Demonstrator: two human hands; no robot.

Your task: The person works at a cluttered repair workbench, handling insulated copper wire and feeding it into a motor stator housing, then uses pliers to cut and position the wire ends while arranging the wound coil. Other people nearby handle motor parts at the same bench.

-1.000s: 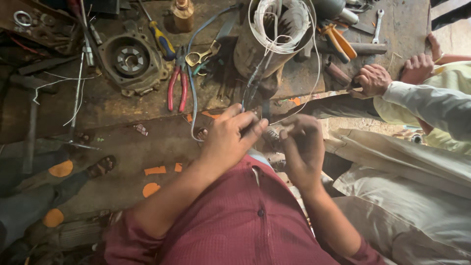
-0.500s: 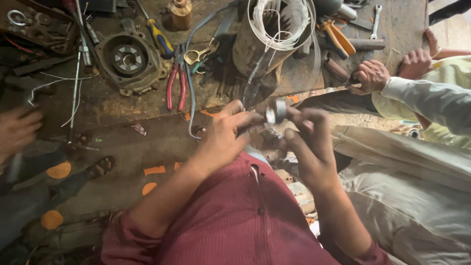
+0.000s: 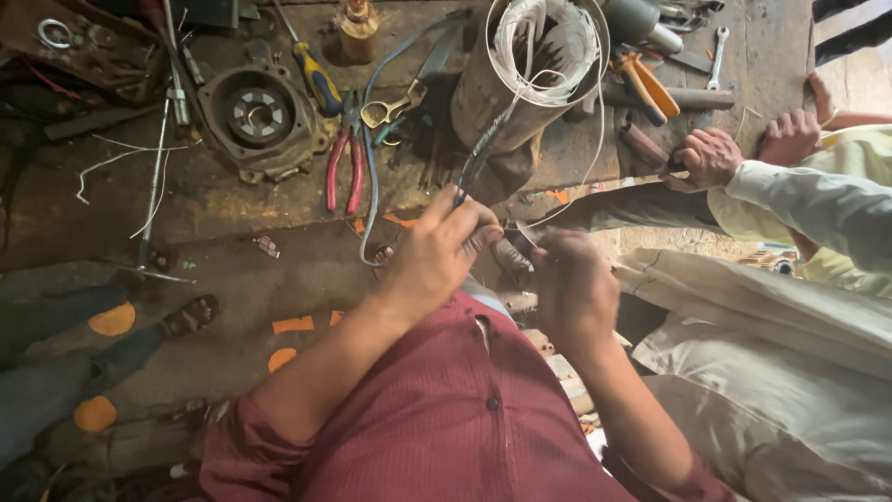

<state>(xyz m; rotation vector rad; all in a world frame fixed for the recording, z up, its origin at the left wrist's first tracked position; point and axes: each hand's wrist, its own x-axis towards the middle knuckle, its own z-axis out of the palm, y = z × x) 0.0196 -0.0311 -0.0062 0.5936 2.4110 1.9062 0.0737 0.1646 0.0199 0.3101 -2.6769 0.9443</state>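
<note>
My left hand (image 3: 435, 251) pinches a dark bundle of wires (image 3: 477, 160) that runs up into a cylindrical motor stator (image 3: 520, 84) wound with white wire. My right hand (image 3: 569, 284) is closed just to the right of it, blurred, around a small grey object at the wire ends; what it is I cannot tell. Both hands are held above my lap in a maroon shirt.
On the dirty workbench (image 3: 223, 200) lie a round motor end cover (image 3: 255, 116), red-handled pliers (image 3: 342, 158), a yellow-handled screwdriver (image 3: 316, 79), orange-handled pliers (image 3: 646, 88) and a wrench (image 3: 717, 46). Another person's hands (image 3: 711, 158) rest at the bench's right edge. A sandalled foot (image 3: 190, 316) is at the left.
My hands have lowered slightly and closed together on the wire bundle. The silvery round piece seen in my right hand is now hidden. A hand at the left edge has gone.
</note>
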